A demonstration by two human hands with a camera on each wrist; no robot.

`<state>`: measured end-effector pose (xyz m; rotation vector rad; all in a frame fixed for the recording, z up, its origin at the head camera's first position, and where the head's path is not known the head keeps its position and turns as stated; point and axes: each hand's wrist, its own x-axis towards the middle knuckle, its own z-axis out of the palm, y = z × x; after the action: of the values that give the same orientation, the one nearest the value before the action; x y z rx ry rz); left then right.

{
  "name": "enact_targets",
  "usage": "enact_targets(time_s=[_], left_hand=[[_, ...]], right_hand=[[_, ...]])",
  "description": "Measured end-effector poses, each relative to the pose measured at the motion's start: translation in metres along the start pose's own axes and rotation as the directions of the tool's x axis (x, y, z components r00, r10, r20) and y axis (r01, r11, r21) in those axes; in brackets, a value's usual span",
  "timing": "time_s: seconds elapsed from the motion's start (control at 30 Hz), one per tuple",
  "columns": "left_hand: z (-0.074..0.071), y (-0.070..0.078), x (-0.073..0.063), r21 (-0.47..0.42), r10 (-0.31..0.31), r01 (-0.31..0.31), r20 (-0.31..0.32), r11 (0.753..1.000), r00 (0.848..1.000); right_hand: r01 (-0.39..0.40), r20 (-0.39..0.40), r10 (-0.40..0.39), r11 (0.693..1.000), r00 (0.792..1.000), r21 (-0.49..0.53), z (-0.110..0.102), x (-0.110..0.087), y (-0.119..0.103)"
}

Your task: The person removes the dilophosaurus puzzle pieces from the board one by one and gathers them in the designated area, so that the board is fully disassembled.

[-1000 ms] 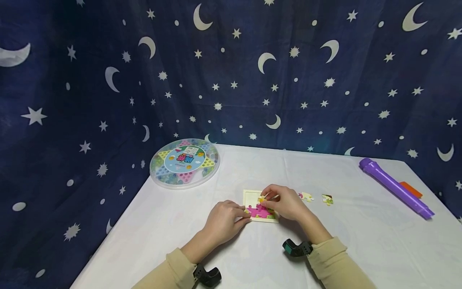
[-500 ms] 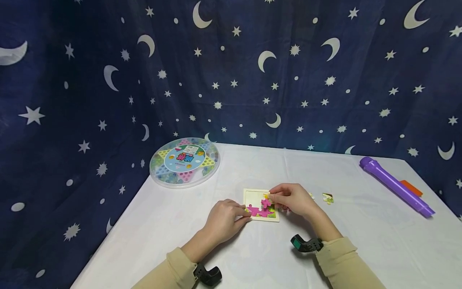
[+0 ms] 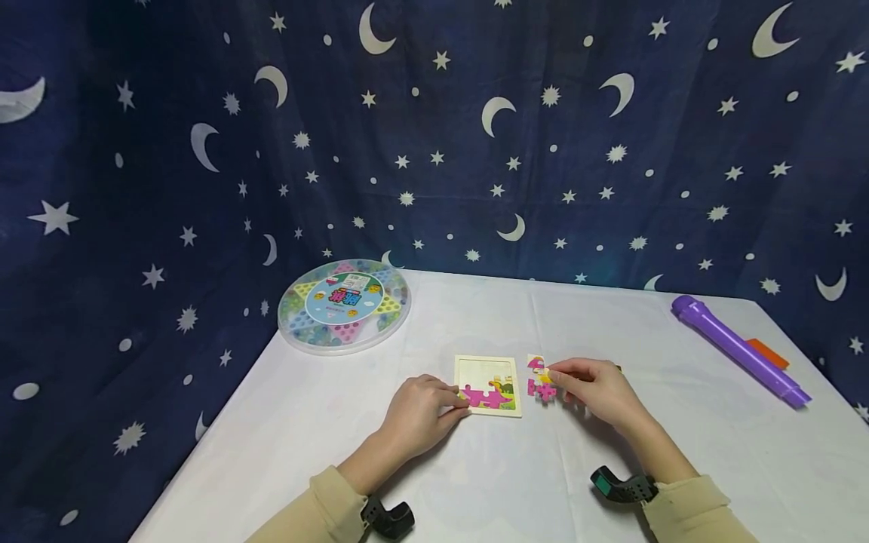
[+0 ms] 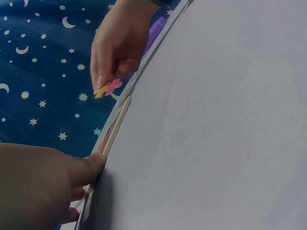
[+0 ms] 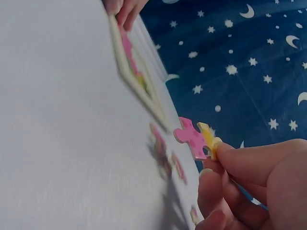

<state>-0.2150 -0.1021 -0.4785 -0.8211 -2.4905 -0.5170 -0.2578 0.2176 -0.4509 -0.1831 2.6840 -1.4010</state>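
My right hand [image 3: 600, 388] pinches a pink and yellow jigsaw piece [image 5: 193, 139] by its yellow end, between thumb and forefinger. The piece is raised off the table, to the right of the puzzle frame [image 3: 518, 392]. This square, cream frame has pink and green joined pieces [image 3: 483, 397] along its bottom and right side, while its upper left shows bare backing. My left hand [image 3: 421, 415] holds the frame at its lower left corner, thumb on the near edge. Loose pieces [image 3: 535, 362] lie by the right hand, partly hidden by it.
At the back left lies a round, clear-lidded board game [image 3: 345, 308]. A purple tube-shaped toy [image 3: 740, 351] rests at the right, with an orange object [image 3: 769, 353] partly behind it. Behind the white table [image 3: 489, 483] hangs a dark blue moon-and-star curtain [image 3: 434, 136].
My right hand has lifted the pink and yellow jigsaw piece away from the puzzle frame and carried it right, above the loose pieces. My left hand has stayed at the frame's corner.
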Motion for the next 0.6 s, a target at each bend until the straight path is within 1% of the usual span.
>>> enact_targets(time_s=[0.1,0.23,0.4,0.6], left_hand=[[0.0,0.0,0.0,0.0,-0.01,0.01,0.011,1.0,1.0],[0.001,0.001,-0.001,-0.002,-0.007,0.007,0.017,1.0,1.0],[0.0,0.001,0.0,0.0,-0.006,0.006,0.007,1.0,1.0],[-0.001,0.001,0.0,-0.002,-0.01,0.01,0.015,1.0,1.0]], right_hand=[[-0.009,-0.015,0.009,1.0,1.0,-0.016,-0.006,-0.004,0.005],[-0.009,0.001,0.009,0.999,1.0,-0.043,-0.017,-0.007,0.013],[0.005,0.02,-0.003,0.994,1.0,-0.107,-0.028,-0.005,0.021],[0.013,0.034,-0.007,0.982,0.999,-0.187,-0.033,-0.003,0.024]])
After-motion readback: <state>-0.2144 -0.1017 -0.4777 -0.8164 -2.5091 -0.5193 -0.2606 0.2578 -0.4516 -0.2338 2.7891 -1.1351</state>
